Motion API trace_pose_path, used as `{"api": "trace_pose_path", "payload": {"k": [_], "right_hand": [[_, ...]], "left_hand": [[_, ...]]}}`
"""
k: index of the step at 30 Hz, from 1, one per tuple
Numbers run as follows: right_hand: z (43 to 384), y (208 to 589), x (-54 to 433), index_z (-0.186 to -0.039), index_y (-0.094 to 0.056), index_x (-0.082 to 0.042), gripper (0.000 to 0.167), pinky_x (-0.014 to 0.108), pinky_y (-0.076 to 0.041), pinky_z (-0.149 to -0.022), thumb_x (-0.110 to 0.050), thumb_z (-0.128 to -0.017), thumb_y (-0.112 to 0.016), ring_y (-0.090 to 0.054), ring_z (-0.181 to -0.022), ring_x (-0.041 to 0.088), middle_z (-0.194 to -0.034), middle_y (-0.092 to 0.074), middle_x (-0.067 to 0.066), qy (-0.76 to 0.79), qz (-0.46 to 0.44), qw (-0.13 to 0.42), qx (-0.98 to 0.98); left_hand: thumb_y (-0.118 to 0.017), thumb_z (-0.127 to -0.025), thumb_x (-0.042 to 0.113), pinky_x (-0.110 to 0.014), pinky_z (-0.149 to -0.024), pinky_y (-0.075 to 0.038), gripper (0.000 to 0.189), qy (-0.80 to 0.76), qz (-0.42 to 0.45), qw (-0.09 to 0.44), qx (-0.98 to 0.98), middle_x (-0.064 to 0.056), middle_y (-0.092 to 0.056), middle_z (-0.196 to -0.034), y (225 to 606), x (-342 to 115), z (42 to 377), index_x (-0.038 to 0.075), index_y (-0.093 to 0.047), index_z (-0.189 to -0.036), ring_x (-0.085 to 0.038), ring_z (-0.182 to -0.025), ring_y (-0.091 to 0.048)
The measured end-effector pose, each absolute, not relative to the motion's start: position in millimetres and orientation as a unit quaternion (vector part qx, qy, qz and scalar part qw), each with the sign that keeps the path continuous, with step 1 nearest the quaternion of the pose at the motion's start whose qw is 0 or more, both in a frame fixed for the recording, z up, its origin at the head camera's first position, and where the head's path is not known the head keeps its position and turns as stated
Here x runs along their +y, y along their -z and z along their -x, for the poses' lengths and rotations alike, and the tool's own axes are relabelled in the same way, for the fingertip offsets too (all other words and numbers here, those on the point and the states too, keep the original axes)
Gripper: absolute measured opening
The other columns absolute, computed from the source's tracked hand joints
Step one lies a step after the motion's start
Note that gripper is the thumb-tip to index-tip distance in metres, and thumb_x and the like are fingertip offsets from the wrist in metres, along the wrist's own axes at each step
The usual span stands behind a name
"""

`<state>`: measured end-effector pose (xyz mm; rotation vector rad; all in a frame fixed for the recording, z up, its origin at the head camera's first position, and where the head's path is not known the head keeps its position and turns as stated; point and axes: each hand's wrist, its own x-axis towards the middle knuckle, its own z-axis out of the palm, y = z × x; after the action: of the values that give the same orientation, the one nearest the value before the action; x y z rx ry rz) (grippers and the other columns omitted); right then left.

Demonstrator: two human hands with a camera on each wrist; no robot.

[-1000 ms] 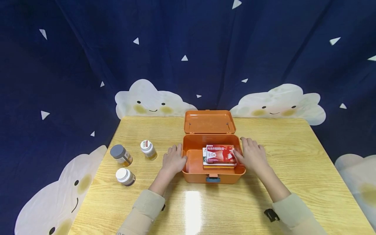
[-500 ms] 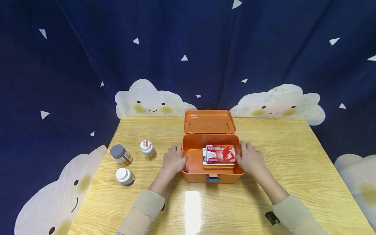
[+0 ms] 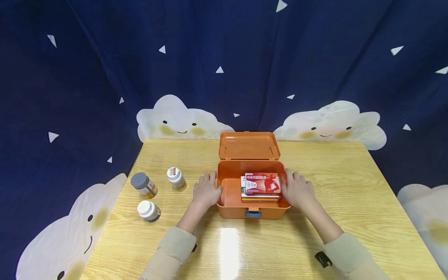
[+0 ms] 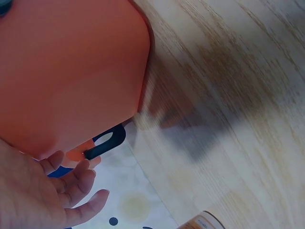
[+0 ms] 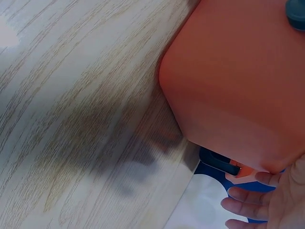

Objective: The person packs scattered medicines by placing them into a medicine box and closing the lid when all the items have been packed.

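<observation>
An orange plastic storage box (image 3: 232, 213) stands on the table with its lid (image 3: 250, 145) folded back. My left hand (image 3: 206, 189) holds its left wall, thumb over the rim. On the right wall my right hand (image 3: 297, 188) grips in the same way. Both wrist views show the fingers loosely bent along the outer wall; the thumbs are hidden there. Inside, toward the right, a red and white medicine carton (image 3: 261, 183) lies on top of other flat cartons (image 3: 260, 198). A blue-grey latch (image 3: 253, 213) sits on the box front.
Left of the box, on the wooden table (image 3: 353, 194), stand a white-capped bottle (image 3: 176, 179), a grey-capped bottle (image 3: 144, 185) and a white jar (image 3: 149, 211). A dark blue curtain (image 3: 196, 50) with cloud pictures hangs behind the table.
My right thumb has moved off the red carton to the box's right rim, and that hand shifted slightly left. The right wall edged inward a little. My left hand has stayed put.
</observation>
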<state>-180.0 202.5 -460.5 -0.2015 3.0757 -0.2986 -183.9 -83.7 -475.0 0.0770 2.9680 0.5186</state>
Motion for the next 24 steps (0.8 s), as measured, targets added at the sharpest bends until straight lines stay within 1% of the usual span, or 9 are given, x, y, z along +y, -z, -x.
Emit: {"api": "trace_pose_path", "payload": {"k": [5, 12, 16, 20, 24], "right_hand": [[180, 462, 203, -0.130, -0.033, 0.001, 0.049, 0.059, -0.037, -0.080, -0.022, -0.088, -0.046, -0.048, -0.101, 0.045, -0.113, -0.046, 0.027, 0.098, 0.065, 0.026, 0.993], [181, 462, 203, -0.132, -0.032, 0.002, 0.051, 0.059, -0.036, -0.081, -0.021, -0.089, -0.045, -0.047, -0.103, 0.045, -0.116, -0.045, 0.028, 0.102, 0.063, 0.033, 0.992], [181, 463, 203, -0.132, -0.031, 0.002, 0.051, 0.060, -0.035, -0.082, -0.021, -0.089, -0.045, -0.046, -0.104, 0.045, -0.116, -0.045, 0.028, 0.103, 0.062, 0.035, 0.992], [181, 462, 203, -0.132, -0.031, 0.002, 0.051, 0.060, -0.036, -0.082, -0.021, -0.088, -0.044, -0.047, -0.103, 0.045, -0.116, -0.045, 0.028, 0.103, 0.060, 0.035, 0.992], [180, 461, 203, -0.131, -0.031, 0.002, 0.050, 0.060, -0.036, -0.081, -0.022, -0.089, -0.044, -0.046, -0.103, 0.045, -0.116, -0.045, 0.028, 0.103, 0.060, 0.038, 0.992]], "left_hand": [[-0.052, -0.085, 0.032, -0.047, -0.078, -0.039, 0.045, -0.166, -0.029, 0.046, 0.985, -0.014, -0.048, -0.111, 473, -83, 183, 0.008, -0.043, -0.121, -0.031, -0.103, -0.044], [-0.056, -0.082, 0.038, -0.047, -0.081, -0.040, 0.059, -0.157, -0.054, -0.018, 0.986, -0.014, -0.049, -0.117, 468, -86, 182, 0.004, -0.040, -0.128, -0.031, -0.106, -0.046], [-0.056, -0.082, 0.038, -0.047, -0.085, -0.039, 0.058, -0.180, -0.074, -0.073, 0.978, -0.014, -0.051, -0.117, 463, -90, 184, 0.004, -0.042, -0.127, -0.031, -0.105, -0.048], [-0.057, -0.083, 0.032, -0.048, -0.092, -0.035, 0.050, -0.197, -0.089, -0.145, 0.966, -0.013, -0.051, -0.120, 460, -97, 189, 0.004, -0.047, -0.123, -0.031, -0.109, -0.046], [-0.057, -0.081, 0.029, -0.048, -0.096, -0.032, 0.046, -0.181, -0.100, -0.216, 0.954, -0.014, -0.051, -0.120, 463, -109, 193, 0.004, -0.050, -0.119, -0.031, -0.111, -0.045]]}}
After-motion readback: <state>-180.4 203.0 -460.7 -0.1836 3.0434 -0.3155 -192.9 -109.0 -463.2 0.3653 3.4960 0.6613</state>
